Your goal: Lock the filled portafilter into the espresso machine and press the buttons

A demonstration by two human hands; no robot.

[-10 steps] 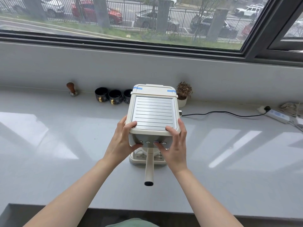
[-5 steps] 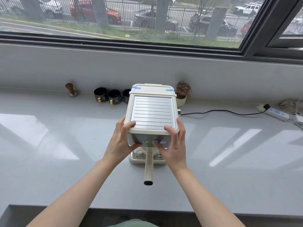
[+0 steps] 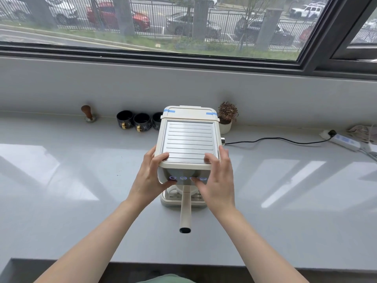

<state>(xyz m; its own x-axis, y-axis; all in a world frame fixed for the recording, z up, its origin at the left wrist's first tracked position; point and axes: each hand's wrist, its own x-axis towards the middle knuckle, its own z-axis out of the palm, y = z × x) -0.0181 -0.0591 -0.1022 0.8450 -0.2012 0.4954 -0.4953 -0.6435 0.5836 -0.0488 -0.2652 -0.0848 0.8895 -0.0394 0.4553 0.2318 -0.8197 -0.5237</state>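
A cream espresso machine [image 3: 188,141] stands mid-counter, its ribbed metal top facing me. The portafilter sits under its front, and the long cream handle [image 3: 185,209] points straight at me. Along the front panel runs a row of round buttons [image 3: 183,178], glowing blue. My left hand [image 3: 149,180] clasps the machine's front left corner, fingers on top and thumb at the leftmost button. My right hand [image 3: 218,180] clasps the front right corner, with its thumb on the third button.
Against the back wall stand a wood-handled tamper [image 3: 88,113], three dark cups [image 3: 140,122] and a small potted plant [image 3: 226,117]. A black cable [image 3: 275,139] runs right to a power strip [image 3: 344,140]. The counter's front edge [image 3: 61,260] is near me.
The buttons have lit up: dark one second ago, the right two half a second ago, now the whole row. My left thumb has slid onto the leftmost button.
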